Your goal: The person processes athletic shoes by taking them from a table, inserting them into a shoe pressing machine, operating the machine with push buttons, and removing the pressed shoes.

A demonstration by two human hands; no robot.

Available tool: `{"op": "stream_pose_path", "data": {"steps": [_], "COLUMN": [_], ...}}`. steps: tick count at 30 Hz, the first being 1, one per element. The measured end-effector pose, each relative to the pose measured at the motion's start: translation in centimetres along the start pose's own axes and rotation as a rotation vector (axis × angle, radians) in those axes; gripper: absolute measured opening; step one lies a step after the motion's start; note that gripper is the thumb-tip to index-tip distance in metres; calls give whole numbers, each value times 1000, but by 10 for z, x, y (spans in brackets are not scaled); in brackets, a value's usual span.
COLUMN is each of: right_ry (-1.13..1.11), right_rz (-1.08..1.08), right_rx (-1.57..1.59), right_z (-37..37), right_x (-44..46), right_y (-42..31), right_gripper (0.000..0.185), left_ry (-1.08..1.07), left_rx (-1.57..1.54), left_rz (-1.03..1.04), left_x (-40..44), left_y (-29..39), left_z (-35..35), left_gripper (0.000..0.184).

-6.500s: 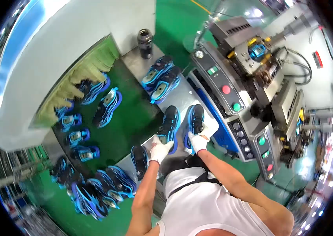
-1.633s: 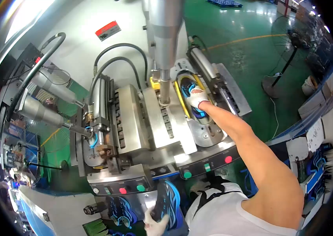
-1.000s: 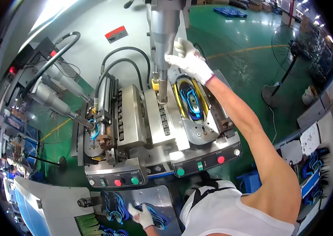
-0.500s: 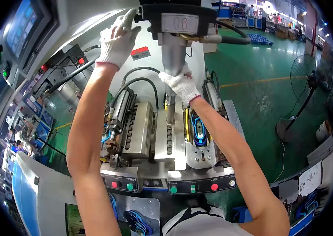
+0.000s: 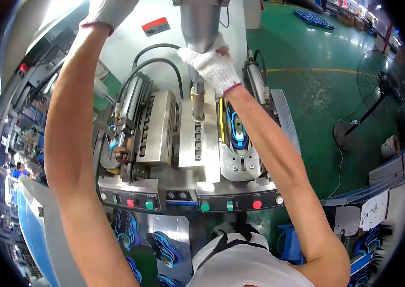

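My right hand (image 5: 214,68), in a white glove, wraps round the metal shaft just below the cone-shaped grey housing (image 5: 200,24) of the machine. Its thumb crosses in front; the other fingers are partly hidden. Beneath it, the slimmer lower shaft (image 5: 198,101) stands upright over a slotted metal block (image 5: 198,143). My left hand (image 5: 109,10), gloved too, is raised at the top edge, with its fingers cut off by the frame. A black and blue shoe (image 5: 238,129) sits in the right-hand fixture (image 5: 240,165), beside my right forearm.
A ribbed metal block (image 5: 157,126) and a cylinder (image 5: 130,98) with black hoses stand on the left. Along the front runs a button panel (image 5: 231,203). Several blue and black shoes (image 5: 164,248) lie below it. A floor fan (image 5: 379,86) stands at right.
The view has tilted down, so the machine sits higher in the picture. My left hand, earlier by a knob on the machine head, is now mostly out of frame. My right hand stays on the shaft.
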State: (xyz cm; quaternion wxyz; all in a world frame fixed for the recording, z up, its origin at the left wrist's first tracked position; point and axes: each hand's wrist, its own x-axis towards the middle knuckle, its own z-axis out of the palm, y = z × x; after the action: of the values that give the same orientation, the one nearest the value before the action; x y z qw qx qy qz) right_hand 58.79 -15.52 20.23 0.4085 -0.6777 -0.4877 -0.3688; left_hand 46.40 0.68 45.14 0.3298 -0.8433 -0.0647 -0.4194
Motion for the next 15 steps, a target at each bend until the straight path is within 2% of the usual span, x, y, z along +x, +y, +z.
{"op": "stream_pose_path", "data": {"steps": [1,2,3,4,5,7,8,9,11,12,13,14,15], "right_ry": [116,161,5,-149,-294,-230,-171,-99,32,270,113,-53,-215], "right_rz": [-114,-151,-80,3,92,108,67,2,-197,-298,-271,-258,-258], "right_rx": [-121,-185,-119,-61,-17,15,-6,-54,-170,-178,-290,-405,-508], "right_z": [9,13,4,-7,-16,-16,-12,-7,12,9,0,-17,-33], "right_x": [-4,-7,-4,-1,2,0,-1,-2,-12,-6,-7,-4,-1], "right_y": [6,9,4,-2,-6,-9,-7,-5,12,6,2,-9,-19], "right_gripper": [18,15,18,20,23,25,27,29,35,35,37,41,45], "left_ry": [-240,-186,-121,70,79,64,125,21,43,0,-36,-13,-8], "left_rx": [-83,-39,6,-4,-4,179,151,202,-27,-119,-208,442,440], "left_rz": [-190,-146,-97,27,31,67,-3,69,-66,-40,-15,179,180], "left_x": [0,-3,-1,0,0,-9,-9,-8,-5,-4,-2,-5,-7], "left_y": [-4,-6,-12,-23,-16,-2,0,-6,-19,-16,-12,-23,-16], "left_z": [13,21,29,47,34,10,12,10,46,37,24,40,28], "left_gripper": [43,42,41,35,35,32,31,35,34,35,35,34,34]}}
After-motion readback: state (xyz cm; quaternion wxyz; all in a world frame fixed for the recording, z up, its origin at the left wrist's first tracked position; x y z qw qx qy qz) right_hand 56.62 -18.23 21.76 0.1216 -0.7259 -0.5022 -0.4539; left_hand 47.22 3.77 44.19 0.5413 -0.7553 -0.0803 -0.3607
